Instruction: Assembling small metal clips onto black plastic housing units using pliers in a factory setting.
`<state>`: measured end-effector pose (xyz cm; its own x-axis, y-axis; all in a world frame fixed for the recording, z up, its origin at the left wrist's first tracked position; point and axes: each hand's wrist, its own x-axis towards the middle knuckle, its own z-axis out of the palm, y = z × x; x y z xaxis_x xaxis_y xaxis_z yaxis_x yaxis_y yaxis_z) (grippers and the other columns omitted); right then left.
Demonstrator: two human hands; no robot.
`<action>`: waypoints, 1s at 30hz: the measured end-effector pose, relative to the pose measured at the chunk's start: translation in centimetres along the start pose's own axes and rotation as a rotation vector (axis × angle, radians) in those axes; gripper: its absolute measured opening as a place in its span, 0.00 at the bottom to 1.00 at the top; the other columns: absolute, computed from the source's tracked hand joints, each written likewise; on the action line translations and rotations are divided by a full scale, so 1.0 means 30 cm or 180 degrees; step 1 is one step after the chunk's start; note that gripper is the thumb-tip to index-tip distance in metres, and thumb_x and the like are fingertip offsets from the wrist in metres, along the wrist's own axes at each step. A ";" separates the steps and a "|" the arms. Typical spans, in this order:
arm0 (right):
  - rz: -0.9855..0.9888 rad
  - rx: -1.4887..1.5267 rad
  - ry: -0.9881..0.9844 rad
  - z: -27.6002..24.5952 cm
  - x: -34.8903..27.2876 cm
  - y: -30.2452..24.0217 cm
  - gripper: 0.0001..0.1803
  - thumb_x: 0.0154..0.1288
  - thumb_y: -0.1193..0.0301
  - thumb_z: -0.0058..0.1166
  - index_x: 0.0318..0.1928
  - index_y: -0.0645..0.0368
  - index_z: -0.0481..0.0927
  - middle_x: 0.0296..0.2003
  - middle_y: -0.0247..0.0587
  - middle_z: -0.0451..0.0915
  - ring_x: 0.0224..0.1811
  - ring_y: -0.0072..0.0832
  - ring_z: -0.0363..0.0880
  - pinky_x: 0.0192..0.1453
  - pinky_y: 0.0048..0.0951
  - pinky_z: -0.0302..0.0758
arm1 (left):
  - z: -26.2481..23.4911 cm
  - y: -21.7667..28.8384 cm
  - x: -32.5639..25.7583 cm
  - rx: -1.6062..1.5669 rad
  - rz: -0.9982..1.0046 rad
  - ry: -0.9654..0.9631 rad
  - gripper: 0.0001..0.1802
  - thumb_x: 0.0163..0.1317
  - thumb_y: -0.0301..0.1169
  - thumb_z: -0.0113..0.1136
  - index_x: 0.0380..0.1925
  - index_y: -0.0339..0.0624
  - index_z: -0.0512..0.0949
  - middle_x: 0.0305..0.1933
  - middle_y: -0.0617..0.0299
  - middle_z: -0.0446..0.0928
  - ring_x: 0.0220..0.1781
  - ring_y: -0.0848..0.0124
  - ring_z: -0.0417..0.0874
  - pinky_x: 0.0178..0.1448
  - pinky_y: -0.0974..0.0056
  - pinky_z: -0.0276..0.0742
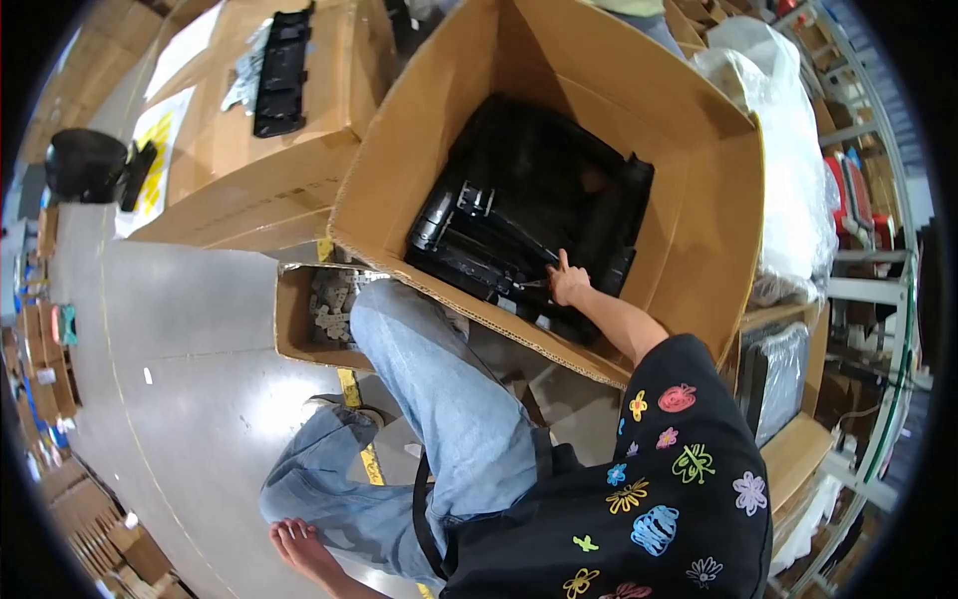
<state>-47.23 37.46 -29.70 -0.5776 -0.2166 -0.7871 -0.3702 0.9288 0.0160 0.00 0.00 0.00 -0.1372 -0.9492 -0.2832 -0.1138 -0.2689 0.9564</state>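
My right hand (pixel 569 284) reaches down into a large open cardboard box (pixel 689 230). Its index finger is stretched out over the black plastic parts (pixel 539 165) lying there, while the other fingers are curled. A small shiny piece shows beside those curled fingers, too small to name. Near it, along the box's near left side, lies a long black part with a glossy cylinder (pixel 432 218) and a metal bracket (pixel 475 200). My left hand (pixel 301 551) lies flat on my left knee, its fingers loosely apart and holding nothing.
A closed cardboard box (pixel 249 190) at the left carries a black plastic strip (pixel 282 75). Below, a small carton (pixel 289 314) holds several light grey pieces. White plastic wrap (pixel 768 140) and metal shelving (pixel 868 290) stand at the right. My bent legs are against the large box's near side.
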 end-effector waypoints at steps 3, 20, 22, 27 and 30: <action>0.0027 -0.0130 0.0101 -0.028 0.005 0.007 0.28 0.63 0.64 0.45 0.65 0.49 0.64 0.72 0.51 0.34 0.60 0.46 0.70 0.61 0.45 0.69 | 0.045 0.018 -0.082 -0.0130 0.0041 0.0093 0.08 0.66 0.35 0.51 0.42 0.46 0.69 0.36 0.66 0.70 0.36 0.74 0.71 0.38 0.69 0.65; -0.1420 0.4105 0.1516 -0.706 -0.827 -0.065 0.26 0.62 0.80 0.47 0.62 0.64 0.64 0.40 0.34 0.73 0.36 0.23 0.73 0.44 0.27 0.72 | 0.403 0.030 0.060 0.0048 0.0172 -0.2172 0.08 0.61 0.23 0.57 0.40 0.39 0.71 0.31 0.66 0.76 0.33 0.80 0.75 0.38 0.73 0.73; -0.2171 0.3021 0.2119 -0.744 -0.903 -0.144 0.29 0.62 0.82 0.45 0.65 0.67 0.59 0.50 0.40 0.72 0.51 0.25 0.71 0.59 0.26 0.66 | 0.438 0.016 0.082 -0.0115 0.0040 -0.2636 0.11 0.62 0.24 0.57 0.44 0.40 0.70 0.33 0.64 0.77 0.36 0.77 0.77 0.40 0.72 0.74; -0.2721 0.2431 0.1603 -0.769 -1.231 -0.689 0.26 0.56 0.78 0.55 0.57 0.66 0.69 0.37 0.43 0.78 0.34 0.22 0.76 0.37 0.25 0.76 | 0.636 0.088 0.127 -0.1543 -0.0058 -0.3679 0.39 0.61 0.30 0.59 0.68 0.49 0.50 0.64 0.55 0.64 0.64 0.62 0.64 0.60 0.57 0.71; -0.3762 0.1446 0.0799 -0.716 -1.140 -1.028 0.26 0.57 0.71 0.60 0.57 0.60 0.72 0.25 0.43 0.76 0.23 0.22 0.73 0.30 0.26 0.73 | 0.572 0.201 0.217 -0.2078 -0.0597 -0.2632 0.32 0.59 0.27 0.58 0.63 0.40 0.59 0.58 0.52 0.71 0.58 0.59 0.73 0.57 0.55 0.74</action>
<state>-31.67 9.76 9.97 -0.2097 -0.9769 -0.0423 -0.4970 0.1437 -0.8558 -18.47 -4.99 2.72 -0.8245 -0.5441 -0.1556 0.3127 -0.6672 0.6760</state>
